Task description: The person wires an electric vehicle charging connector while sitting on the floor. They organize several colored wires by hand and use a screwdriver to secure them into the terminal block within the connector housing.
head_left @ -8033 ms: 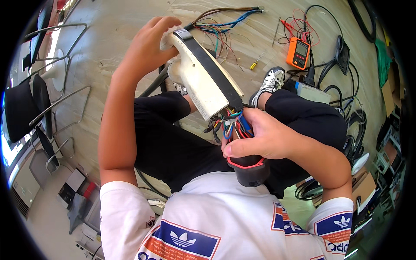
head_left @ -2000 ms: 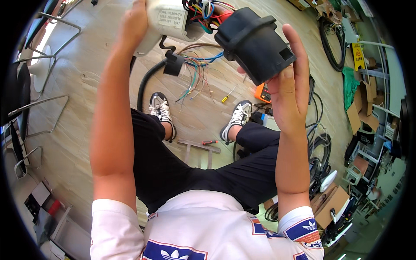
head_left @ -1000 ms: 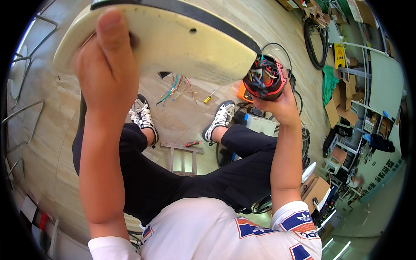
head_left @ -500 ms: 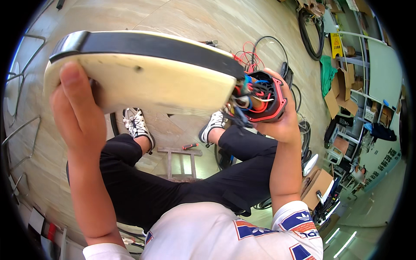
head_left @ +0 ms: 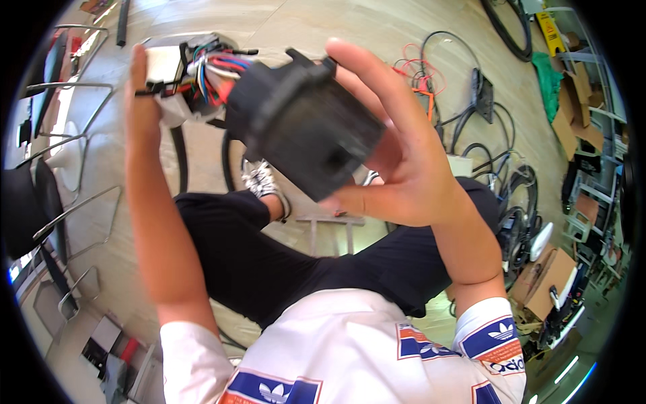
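Note:
A black plastic housing point(head_left: 306, 124), smeared by motion, is gripped between the thumb and fingers of my right hand point(head_left: 414, 165). Out of its far left end runs a bundle of coloured wires point(head_left: 219, 71), reaching toward the cream-coloured body point(head_left: 163, 64) at upper left. That body now shows mostly its end, with black connectors and leads crowding around it. My left hand point(head_left: 142, 101) is closed along the body's left side; most of its fingers are hidden. Both parts are held up above the floor, well over my legs.
Red and black cables point(head_left: 420, 67) and a black adapter point(head_left: 482, 94) lie on the floor at right. A small wooden stool point(head_left: 330, 221) stands between my legs. Metal-framed chairs point(head_left: 87, 86) line the left. Cardboard boxes point(head_left: 548, 283) and shelving occupy the far right.
The cream body has swung away to the upper left, now end-on. The housing in my right hand has turned and moved left, its black outer side showing instead of its red-rimmed opening.

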{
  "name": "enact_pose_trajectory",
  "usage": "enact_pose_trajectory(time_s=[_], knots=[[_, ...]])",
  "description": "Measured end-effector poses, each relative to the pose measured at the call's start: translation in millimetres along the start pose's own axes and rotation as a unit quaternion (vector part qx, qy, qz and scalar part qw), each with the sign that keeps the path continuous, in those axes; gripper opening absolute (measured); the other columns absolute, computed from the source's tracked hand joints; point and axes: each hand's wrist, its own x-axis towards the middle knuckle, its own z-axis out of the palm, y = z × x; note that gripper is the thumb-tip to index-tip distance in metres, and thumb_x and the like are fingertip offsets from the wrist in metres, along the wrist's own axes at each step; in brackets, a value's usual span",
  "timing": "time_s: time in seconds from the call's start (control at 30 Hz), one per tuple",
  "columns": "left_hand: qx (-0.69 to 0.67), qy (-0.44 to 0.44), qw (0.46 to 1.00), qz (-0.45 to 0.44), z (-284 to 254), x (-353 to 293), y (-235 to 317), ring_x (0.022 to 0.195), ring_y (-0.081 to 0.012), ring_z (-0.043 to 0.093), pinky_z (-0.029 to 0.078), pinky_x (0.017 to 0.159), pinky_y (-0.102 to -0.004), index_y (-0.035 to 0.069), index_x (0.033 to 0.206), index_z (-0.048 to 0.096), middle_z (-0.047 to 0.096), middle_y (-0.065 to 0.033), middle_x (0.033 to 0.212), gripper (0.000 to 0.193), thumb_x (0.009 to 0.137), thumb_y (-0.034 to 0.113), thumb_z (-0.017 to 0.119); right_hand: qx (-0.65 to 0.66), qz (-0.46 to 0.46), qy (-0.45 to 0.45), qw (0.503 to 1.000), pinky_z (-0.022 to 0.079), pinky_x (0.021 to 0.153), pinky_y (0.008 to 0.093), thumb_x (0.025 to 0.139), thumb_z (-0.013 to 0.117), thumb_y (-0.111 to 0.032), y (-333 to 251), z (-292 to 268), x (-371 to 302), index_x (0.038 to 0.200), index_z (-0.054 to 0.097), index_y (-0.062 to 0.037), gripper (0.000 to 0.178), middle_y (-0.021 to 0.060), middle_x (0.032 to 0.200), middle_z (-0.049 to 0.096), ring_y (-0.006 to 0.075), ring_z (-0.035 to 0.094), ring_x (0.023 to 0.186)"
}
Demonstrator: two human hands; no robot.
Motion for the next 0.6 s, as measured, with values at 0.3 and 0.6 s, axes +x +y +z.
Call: enact_pose_trajectory(time_s=[0.3,0.6], knots=[[-0.133,-0.194,0.966,-0.11,-6,46,-34,0.108,-0.0263,0.062,0.046,0.098,-0.0388,0.001,0.13,0.055,0.064,-0.0141,0.12,0.068,0.097,0.059,0.041,0.157,-0.041,0.012,0.987,0.054,0.089,0.0341,0.075,0.075,0.01,-10,52,8,0.151,0.021,-0.0011,0.094,0.018,0.142,0.043,0.0261,0.06,0.111],[-0.133,-0.233,0.957,-0.108,21,39,-27,0.1,-0.0256,0.064,0.049,0.091,-0.0375,0.004,0.125,0.059,0.066,-0.0131,0.114,0.065,0.096,0.059,0.042,0.189,-0.111,0.067,0.973,0.059,0.075,0.0309,0.083,0.07,0.007,-34,71,31,0.149,0.023,0.0021,0.081,0.0221,0.135,0.049,0.0274,0.068,0.094]])
